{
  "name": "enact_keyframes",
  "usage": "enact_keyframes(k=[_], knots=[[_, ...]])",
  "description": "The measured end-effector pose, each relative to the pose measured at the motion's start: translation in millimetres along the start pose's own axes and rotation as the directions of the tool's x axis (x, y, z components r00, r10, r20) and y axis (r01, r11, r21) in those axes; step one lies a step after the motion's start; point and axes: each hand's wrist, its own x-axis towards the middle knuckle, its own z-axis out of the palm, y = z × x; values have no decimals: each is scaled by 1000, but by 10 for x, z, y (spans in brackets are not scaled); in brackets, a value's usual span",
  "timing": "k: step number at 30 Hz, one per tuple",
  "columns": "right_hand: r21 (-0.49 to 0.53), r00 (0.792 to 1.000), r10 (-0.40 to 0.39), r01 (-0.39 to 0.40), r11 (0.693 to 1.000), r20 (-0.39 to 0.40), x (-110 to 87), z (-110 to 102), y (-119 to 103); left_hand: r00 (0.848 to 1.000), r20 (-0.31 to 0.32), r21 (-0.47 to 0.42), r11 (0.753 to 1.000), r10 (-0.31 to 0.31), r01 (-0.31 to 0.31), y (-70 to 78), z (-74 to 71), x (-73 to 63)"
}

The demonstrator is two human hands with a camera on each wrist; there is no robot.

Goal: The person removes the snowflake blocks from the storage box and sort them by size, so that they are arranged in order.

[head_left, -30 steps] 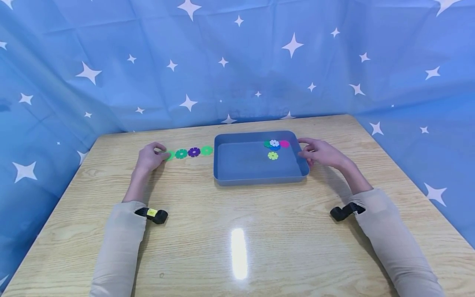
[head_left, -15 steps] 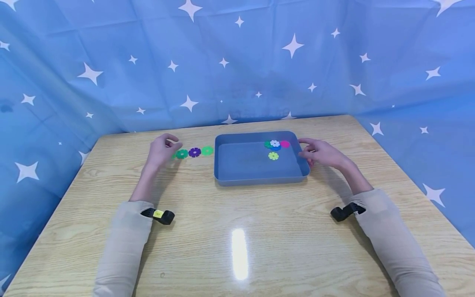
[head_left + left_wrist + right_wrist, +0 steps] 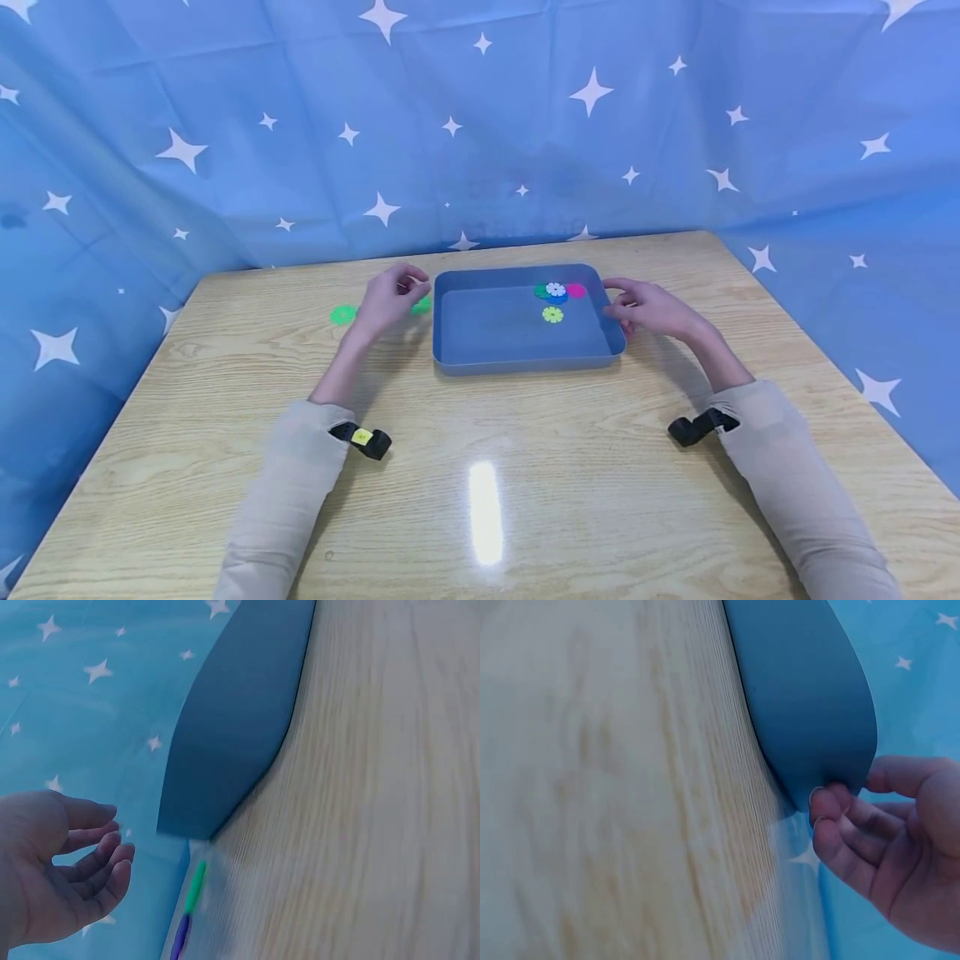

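Observation:
My left hand (image 3: 388, 300) hovers over a row of flat notched plastic discs, just left of a blue-grey tray (image 3: 491, 367). Its fingers are loosely curled with nothing between them, as the left wrist view shows. A green disc (image 3: 343, 314) lies at the row's left end; another green disc (image 3: 422, 306) peeks out beside the fingers. The hand hides the middle of the row in the head view, while a purple disc (image 3: 180, 937) appears edge-on from the left wrist. My right hand (image 3: 643, 308) grips the tray's right wall, thumb and fingers at its rim.
Inside the tray, a white disc (image 3: 555, 289) overlaps green, blue and pink discs (image 3: 576, 291), with a yellow-green disc (image 3: 552, 315) apart from them. A star-patterned blue cloth (image 3: 480, 125) hangs behind the wooden table (image 3: 570, 475).
My left hand has left the green disc at the row's left end, lifted, and moved right above the row toward the tray. The right hand and tray stay put.

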Motion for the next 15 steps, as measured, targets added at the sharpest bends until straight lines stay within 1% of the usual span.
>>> enact_keyframes(k=[4,10,12,15], knots=[[6,1000,-15,15,1000,1,-6,5,-12,999,31,-19,999,36,-35,135,179,51],[10,1000,-11,11,1000,5,-13,6,-12,995,67,-33,997,79,-77,329,444,95],[8,1000,-8,8,1000,5,-11,5,-7,992,84,-23,995,94,-92,383,539,112],[6,1000,-14,14,1000,7,-10,2,-5,987,131,3,995,98,-99,459,679,139]])
